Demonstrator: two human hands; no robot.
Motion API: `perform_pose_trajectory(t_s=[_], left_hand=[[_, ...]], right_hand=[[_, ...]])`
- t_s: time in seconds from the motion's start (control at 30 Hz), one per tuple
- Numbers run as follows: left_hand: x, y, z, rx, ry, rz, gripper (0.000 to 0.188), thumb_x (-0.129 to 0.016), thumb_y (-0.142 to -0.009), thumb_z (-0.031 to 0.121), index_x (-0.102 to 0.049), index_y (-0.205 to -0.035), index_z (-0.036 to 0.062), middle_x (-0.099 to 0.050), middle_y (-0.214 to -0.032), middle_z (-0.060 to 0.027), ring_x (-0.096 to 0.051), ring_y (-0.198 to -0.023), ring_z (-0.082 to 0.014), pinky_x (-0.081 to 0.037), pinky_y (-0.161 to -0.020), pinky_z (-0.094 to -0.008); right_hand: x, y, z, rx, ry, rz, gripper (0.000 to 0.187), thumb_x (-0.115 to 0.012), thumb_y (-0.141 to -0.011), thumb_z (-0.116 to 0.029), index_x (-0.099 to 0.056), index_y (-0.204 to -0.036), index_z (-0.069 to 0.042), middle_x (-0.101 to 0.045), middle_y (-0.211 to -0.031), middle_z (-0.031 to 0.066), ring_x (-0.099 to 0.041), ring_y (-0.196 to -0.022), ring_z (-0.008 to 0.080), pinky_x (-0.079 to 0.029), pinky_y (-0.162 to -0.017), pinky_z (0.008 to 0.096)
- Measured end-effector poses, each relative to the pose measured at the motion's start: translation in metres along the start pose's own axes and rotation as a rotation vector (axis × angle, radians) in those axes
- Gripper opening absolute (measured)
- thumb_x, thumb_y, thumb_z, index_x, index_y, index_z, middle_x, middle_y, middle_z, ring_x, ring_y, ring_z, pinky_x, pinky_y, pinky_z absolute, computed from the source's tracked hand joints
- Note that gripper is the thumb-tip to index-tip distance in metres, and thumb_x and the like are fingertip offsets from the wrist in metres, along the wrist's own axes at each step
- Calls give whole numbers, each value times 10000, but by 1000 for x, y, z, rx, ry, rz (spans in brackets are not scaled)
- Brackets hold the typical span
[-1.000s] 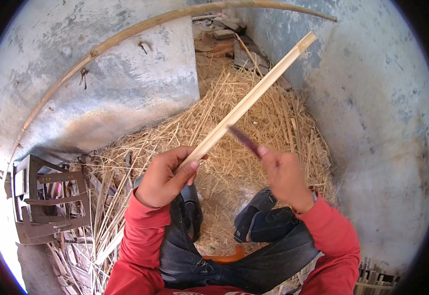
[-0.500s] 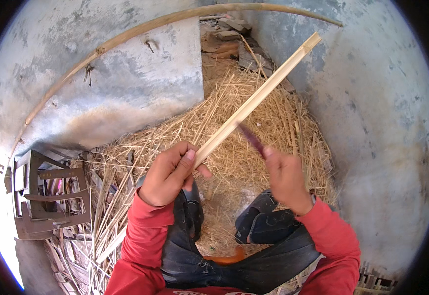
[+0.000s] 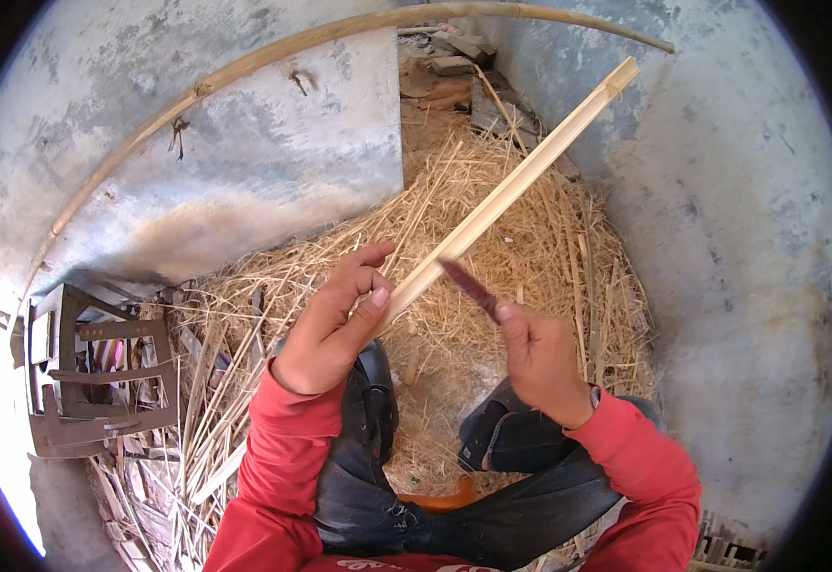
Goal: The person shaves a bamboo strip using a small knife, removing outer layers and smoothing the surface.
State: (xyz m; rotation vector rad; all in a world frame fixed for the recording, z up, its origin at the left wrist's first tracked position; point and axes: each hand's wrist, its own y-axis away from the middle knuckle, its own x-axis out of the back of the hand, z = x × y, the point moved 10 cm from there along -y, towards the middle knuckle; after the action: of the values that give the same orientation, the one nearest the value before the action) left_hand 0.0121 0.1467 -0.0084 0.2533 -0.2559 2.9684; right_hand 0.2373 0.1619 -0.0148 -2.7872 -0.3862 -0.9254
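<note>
My left hand [image 3: 335, 319] grips the lower end of a long, pale split bamboo strip [image 3: 521, 181] between the thumb and fingers, its index finger lifted off. The strip slants up and away to the right, its far end notched or hollowed. My right hand [image 3: 545, 357] is closed around a knife [image 3: 470, 289] with a dark, narrow blade. The handle is hidden in my fist. The blade's tip lies against or just beside the strip, a short way above my left hand; actual contact cannot be made out.
Straw-like shavings [image 3: 473, 191] cover the floor ahead. A dark broken wooden frame [image 3: 116, 381] stands at the left beside loose split strips [image 3: 211, 429]. A long curved bamboo pole [image 3: 330, 33] arches across the wall [image 3: 273, 162]. Something orange [image 3: 440, 498] lies between my legs.
The knife has come down along the strip, nearer my left hand. My left index finger has lifted and straightened. The strip appears slightly further right.
</note>
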Motion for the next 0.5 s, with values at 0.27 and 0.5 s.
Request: perform_pose_trajectory(t_s=[0.27,0.5], left_hand=[[0,-1,-1,16,61,14,224,-515,-1077,150,-606,-935,4,-511,-1424,-247,-419,-1426,-291,-304,-1115,-391],[1,-1,-3,40,107,1,240,-505,-1077,145,-597,-907,3,-510,-1433,-242,-421,-1411,-278,-307,-1108,-386]], right_hand=[[-6,9,-12,104,36,24,316,-574,-1069,-247,-706,-897,-16,-594,-674,244,-596,-542,398,-437,-494,453],[-12,7,-10,67,49,-34,297,-580,-1064,-223,-702,-889,-17,-607,-679,234,-659,-607,397,-469,-521,456]])
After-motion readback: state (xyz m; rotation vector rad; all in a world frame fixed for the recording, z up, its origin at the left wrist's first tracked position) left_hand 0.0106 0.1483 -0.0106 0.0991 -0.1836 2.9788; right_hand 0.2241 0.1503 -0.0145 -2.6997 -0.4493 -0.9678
